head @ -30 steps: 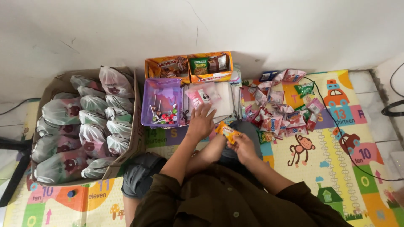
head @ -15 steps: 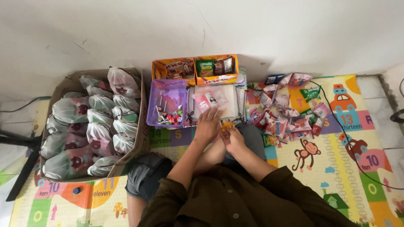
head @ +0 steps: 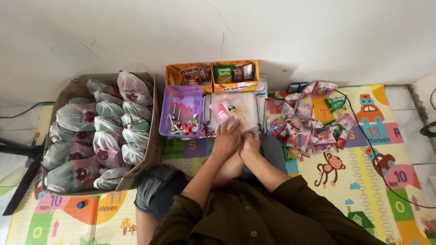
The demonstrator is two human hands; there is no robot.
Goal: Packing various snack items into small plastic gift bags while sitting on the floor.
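Clear bags (head: 236, 113) fill the tray both hands touch, finger grip unclear; lollipops fill the purple tub (head: 181, 97).

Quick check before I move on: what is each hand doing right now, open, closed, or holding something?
Left hand: fingers curled, touching the stack of clear bags; grip cannot be told.
Right hand: pressed against the left; grip cannot be told.

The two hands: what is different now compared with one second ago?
The left hand drew back from the clear bags to meet the right hand. The orange packet seen earlier no longer shows. The cardboard box and purple tray stayed put.
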